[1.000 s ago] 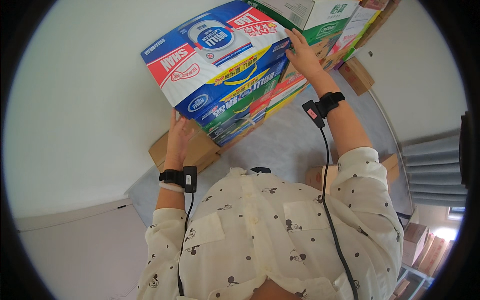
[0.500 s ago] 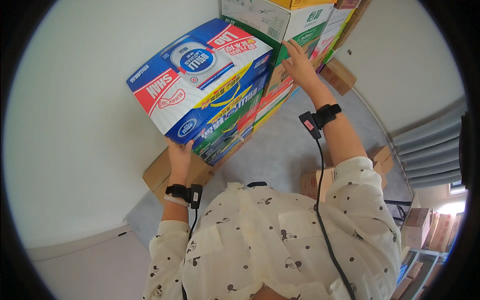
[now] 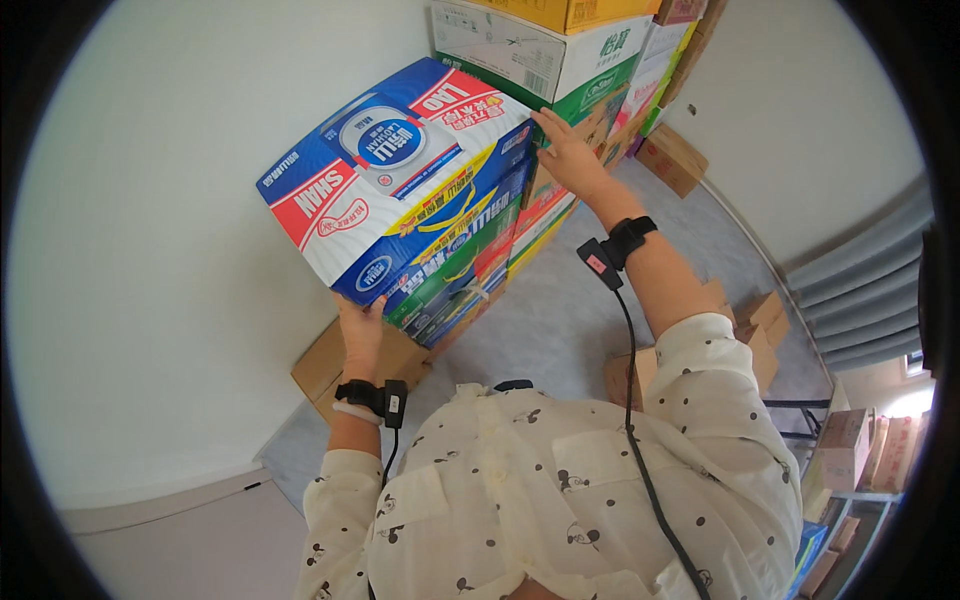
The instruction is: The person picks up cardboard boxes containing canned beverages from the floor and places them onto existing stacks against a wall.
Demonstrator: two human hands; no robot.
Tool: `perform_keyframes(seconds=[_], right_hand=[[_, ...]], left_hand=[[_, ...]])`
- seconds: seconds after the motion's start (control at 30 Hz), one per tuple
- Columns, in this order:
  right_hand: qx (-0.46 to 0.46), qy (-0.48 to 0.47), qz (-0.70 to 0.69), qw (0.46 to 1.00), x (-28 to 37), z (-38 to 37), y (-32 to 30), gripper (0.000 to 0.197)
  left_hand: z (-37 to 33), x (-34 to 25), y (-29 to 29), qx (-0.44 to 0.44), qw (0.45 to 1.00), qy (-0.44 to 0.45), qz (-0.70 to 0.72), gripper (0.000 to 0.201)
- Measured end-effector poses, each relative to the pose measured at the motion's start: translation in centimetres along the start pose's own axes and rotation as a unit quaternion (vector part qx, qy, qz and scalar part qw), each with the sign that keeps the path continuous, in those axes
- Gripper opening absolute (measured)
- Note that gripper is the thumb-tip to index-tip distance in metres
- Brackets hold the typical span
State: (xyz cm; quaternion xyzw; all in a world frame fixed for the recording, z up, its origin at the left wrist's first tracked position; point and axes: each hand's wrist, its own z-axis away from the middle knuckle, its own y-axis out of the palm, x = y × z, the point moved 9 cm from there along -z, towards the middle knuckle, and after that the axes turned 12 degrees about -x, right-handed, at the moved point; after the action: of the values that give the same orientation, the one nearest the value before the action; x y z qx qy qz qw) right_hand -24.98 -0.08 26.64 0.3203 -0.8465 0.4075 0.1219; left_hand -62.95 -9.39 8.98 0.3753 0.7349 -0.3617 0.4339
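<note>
A blue, white and red carton with a round blue emblem on top sits tilted on a stack of similar cartons beside the wall. My left hand is closed on its near left lower corner, with the thumb on the front side and other fingers partly hidden beneath. My right hand lies against the right end of the carton, fingers stretched out and apart along its edge. Just beyond those fingers stands a white and green carton. Each wrist wears a black strap with a small cabled box.
A yellow carton tops the neighbouring stack, and more cartons run along the row. Brown cardboard boxes stand on the floor at the lower left, far right and right. A shelf with boxes and a grey curtain are at the right.
My right hand has moved left, from beside the white and green carton onto the blue and white carton's end. My left hand keeps its corner. The view has shifted slightly.
</note>
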Motion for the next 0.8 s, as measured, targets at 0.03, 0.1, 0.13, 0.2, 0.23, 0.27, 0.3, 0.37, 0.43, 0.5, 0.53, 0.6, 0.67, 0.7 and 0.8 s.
perform_keyframes(seconds=[0.03,0.1,0.13,0.2,0.23,0.27,0.3,0.37,0.43,0.5,0.53,0.6,0.67,0.7,0.8], right_hand=[[0.01,-0.002,0.006,1.0,0.0,0.0,0.8,0.054],[0.018,-0.005,0.013,1.0,0.0,-0.1,1.7,0.053],[0.027,-0.001,0.022,0.999,-0.2,-0.1,2.3,0.053],[0.021,-0.001,0.021,1.0,-0.6,0.0,2.8,0.053],[0.018,0.011,0.03,0.999,-0.8,0.4,2.7,0.053],[0.016,0.023,0.039,0.999,-1.2,0.7,2.6,0.053],[0.015,0.037,0.026,0.999,-1.6,1.0,2.4,0.054],[0.004,-0.007,0.029,1.0,-1.0,0.3,2.0,0.053],[-0.005,-0.027,0.035,0.999,-0.3,-0.2,1.7,0.052],[-0.004,-0.023,0.027,0.999,-0.6,-0.3,1.1,0.052],[-0.011,-0.02,0.023,0.999,-0.6,-0.4,0.5,0.052],[-0.007,-0.023,0.024,0.999,0.3,-0.3,-0.2,0.053],[0.016,0.033,-0.012,0.999,-0.2,0.4,-0.8,0.054],[0.012,0.038,-0.008,0.999,-0.2,1.1,-1.2,0.055],[0.008,0.027,-0.022,0.999,0.0,3.5,-2.0,0.053]], left_hand=[[0.1,0.7,0.2,0.011,1.0,-0.019,0.009,0.073],[0.4,1.1,0.1,0.011,1.0,0.001,0.027,0.072],[0.4,1.0,0.1,0.006,1.0,0.0,0.025,0.072],[0.4,1.0,0.4,0.018,1.0,-0.019,0.008,0.058],[0.9,0.5,0.5,0.023,0.998,-0.042,0.036,0.06],[1.2,0.3,0.5,0.017,0.998,-0.046,0.034,0.06],[1.4,-0.2,0.6,0.021,0.998,-0.036,0.056,0.06],[0.9,0.1,0.4,0.024,0.993,-0.012,0.114,0.063],[0.3,0.6,0.3,0.04,0.992,0.009,0.12,0.09],[-0.2,-0.6,0.3,0.047,0.988,-0.014,0.149,0.091],[-0.6,-1.4,0.0,0.048,0.994,0.021,0.099,0.091],[-0.6,-2.3,-0.7,0.046,0.997,0.052,0.045,0.091],[-0.2,-2.5,-0.7,0.06,0.998,0.001,0.028,0.091],[0.2,-2.6,-0.8,0.056,0.998,-0.023,0.02,0.09],[0.9,-1.3,-1.6,0.045,0.998,-0.035,-0.031,0.088]])
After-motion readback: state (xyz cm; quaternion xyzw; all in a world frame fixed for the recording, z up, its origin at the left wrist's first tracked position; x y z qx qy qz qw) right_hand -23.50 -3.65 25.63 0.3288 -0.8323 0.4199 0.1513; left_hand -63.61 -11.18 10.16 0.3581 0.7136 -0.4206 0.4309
